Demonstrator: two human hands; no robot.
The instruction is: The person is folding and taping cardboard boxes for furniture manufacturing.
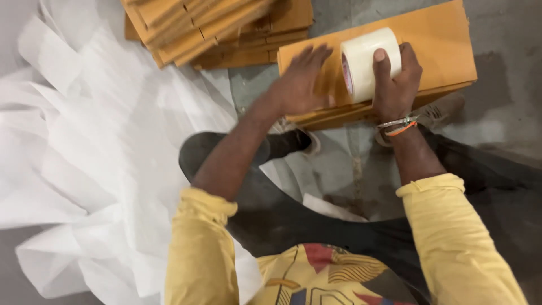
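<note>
On the box: flat brown cardboard box point(435, 45) carries a roll of clear tape point(367, 59).
Right hand point(395, 79): gripping the roll, standing on edge.
Left hand point(299, 85): fingers spread flat on box, beside roll.
Left of box: stacked cardboard point(214, 28), white paper sheets point(96, 147).

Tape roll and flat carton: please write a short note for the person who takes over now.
Right hand: grips the clear tape roll, standing on edge on the flat brown carton.
Left hand: open, palm pressing on the same carton.
Carton lies on another like it; a stack of flat cartons lies behind; white paper sheets lie to the left.
Done: no tape strip visible.
Left: taping.
</note>
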